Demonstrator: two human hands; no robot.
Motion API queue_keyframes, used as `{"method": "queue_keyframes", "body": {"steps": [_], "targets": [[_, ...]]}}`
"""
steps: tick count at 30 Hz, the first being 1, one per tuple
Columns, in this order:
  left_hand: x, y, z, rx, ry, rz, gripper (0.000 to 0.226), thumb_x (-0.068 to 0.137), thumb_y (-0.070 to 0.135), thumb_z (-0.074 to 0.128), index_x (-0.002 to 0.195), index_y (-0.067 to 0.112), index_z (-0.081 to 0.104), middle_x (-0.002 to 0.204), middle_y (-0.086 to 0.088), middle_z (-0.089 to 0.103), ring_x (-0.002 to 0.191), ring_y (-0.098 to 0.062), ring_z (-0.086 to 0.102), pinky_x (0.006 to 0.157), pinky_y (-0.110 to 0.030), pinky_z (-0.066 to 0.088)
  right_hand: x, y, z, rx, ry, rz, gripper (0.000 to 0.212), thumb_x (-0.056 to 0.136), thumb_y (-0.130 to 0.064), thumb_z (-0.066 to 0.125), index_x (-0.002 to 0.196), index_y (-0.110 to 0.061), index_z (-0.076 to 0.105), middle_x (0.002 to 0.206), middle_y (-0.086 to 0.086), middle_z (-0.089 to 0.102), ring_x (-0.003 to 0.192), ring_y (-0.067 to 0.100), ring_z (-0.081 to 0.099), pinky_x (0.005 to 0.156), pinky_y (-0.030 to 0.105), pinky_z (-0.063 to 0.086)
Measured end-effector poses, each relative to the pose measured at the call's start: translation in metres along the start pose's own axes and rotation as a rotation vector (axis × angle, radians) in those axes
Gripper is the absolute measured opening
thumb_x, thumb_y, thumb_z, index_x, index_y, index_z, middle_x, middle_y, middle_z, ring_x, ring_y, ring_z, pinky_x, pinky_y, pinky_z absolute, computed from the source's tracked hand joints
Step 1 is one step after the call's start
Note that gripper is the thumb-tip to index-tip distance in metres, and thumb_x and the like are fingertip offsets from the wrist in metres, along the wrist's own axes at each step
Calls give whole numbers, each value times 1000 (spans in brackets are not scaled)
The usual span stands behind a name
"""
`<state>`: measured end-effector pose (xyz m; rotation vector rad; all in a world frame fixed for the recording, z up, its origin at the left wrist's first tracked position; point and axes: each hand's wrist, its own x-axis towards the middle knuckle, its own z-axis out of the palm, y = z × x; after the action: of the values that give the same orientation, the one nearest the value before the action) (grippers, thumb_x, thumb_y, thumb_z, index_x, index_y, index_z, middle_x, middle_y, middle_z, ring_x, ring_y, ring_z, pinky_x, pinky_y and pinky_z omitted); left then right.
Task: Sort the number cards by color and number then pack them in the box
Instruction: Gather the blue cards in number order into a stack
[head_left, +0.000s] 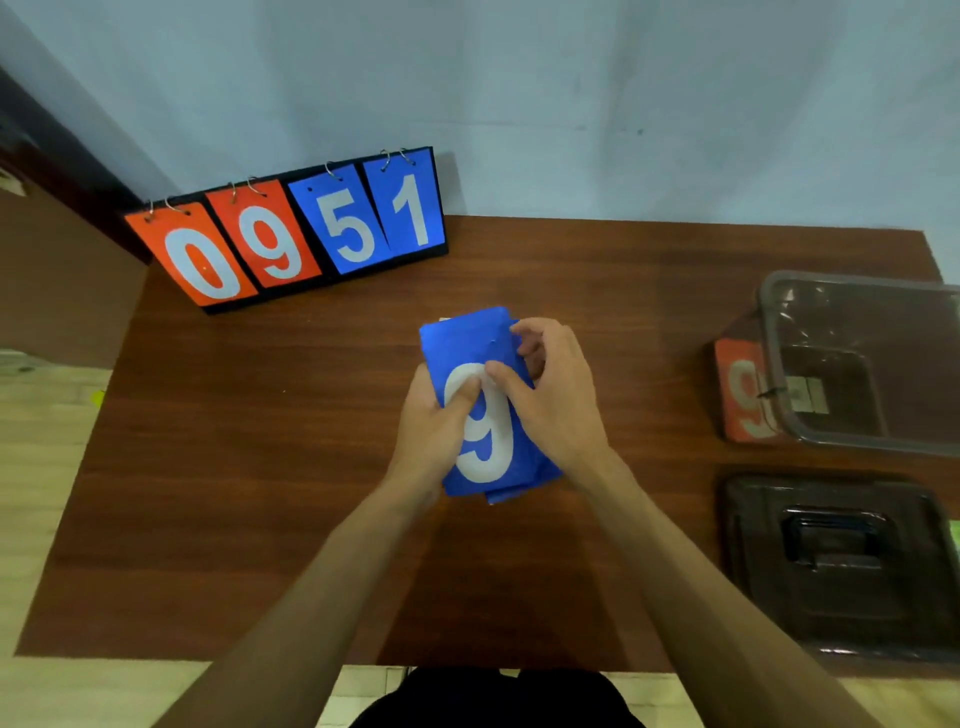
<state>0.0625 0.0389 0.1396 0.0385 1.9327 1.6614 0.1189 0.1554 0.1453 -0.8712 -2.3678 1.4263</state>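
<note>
Between the curled fingers of left hand (434, 421) and right hand (556, 400), gripped a stack of blue number cards (467, 338), white 9 uppermost, above the wooden table (260, 467). Pressed both thumbs onto that 9. Well right of those fingers, beside the clear box (770, 332), perhaps partly under it: an orange 9 card (737, 389).

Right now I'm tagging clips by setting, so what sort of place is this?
Likely a plain indoor room, home or office: a wooden table against a bare wall, with a flip scoreboard and a clear box on it.
</note>
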Motion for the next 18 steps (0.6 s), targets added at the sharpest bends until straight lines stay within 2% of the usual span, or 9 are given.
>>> {"method": "queue_keyframes", "body": {"steps": [3, 5, 7, 10, 13, 15, 16, 18], "targets": [[7, 3, 12, -135, 125, -56, 19, 95, 26, 54, 114, 22, 55, 102, 3, 70, 88, -13, 70, 69, -29, 58, -9, 15, -14, 176, 31, 167, 51, 80, -36, 71, 123, -25, 46, 113, -9, 53, 99, 1, 54, 79, 14, 46], [13, 3, 27, -213, 200, -128, 7, 96, 27, 52, 103, 26, 52, 100, 3, 67, 86, -13, 68, 71, -31, 56, -16, 24, -22, 320, -77, 245, 58, 78, -29, 76, 127, -25, 44, 111, -13, 55, 99, -4, 56, 76, 12, 49], [16, 1, 47, -225, 236, -177, 4, 97, 30, 49, 97, 27, 46, 101, 2, 64, 91, -15, 65, 80, -36, 54, -18, 31, -28, 331, -120, 221, 58, 75, -15, 78, 123, -26, 47, 106, -19, 57, 93, -11, 58, 73, 9, 49], [15, -5, 73, -171, 204, -183, 13, 97, 33, 47, 107, 25, 44, 107, 5, 61, 104, -17, 61, 92, -38, 50, -15, 40, -42, 337, -38, 206, 49, 73, -1, 74, 109, -26, 51, 95, -20, 61, 81, -16, 59, 64, 5, 46], [13, -11, 82, -68, 107, -162, 19, 97, 33, 48, 112, 23, 49, 107, 7, 64, 105, -14, 62, 88, -31, 51, -8, 56, -59, 341, -76, 207, 43, 73, -3, 74, 102, -26, 54, 94, -15, 65, 82, -6, 64, 63, 11, 51], [14, -14, 76, 7, 86, -119, 20, 93, 27, 57, 111, 19, 54, 110, 2, 66, 106, -17, 63, 86, -28, 50, -3, 66, -67, 281, -129, 196, 39, 74, -4, 74, 102, -26, 56, 95, -11, 67, 83, 0, 65, 62, 14, 52], [14, -14, 73, 37, 105, -124, 32, 89, 25, 63, 117, 16, 51, 119, 0, 63, 111, -18, 60, 88, -29, 48, -1, 70, -71, 242, -153, 188, 37, 75, -5, 73, 100, -27, 57, 94, -12, 67, 82, -1, 65, 61, 13, 51], [14, -12, 64, 112, 158, -127, 73, 82, 23, 72, 140, 20, 28, 142, 1, 41, 126, -15, 46, 99, -31, 41, 2, 77, -77, 141, -192, 163, 36, 78, -6, 70, 97, -33, 56, 90, -18, 64, 80, -7, 63, 59, 11, 49]]}}
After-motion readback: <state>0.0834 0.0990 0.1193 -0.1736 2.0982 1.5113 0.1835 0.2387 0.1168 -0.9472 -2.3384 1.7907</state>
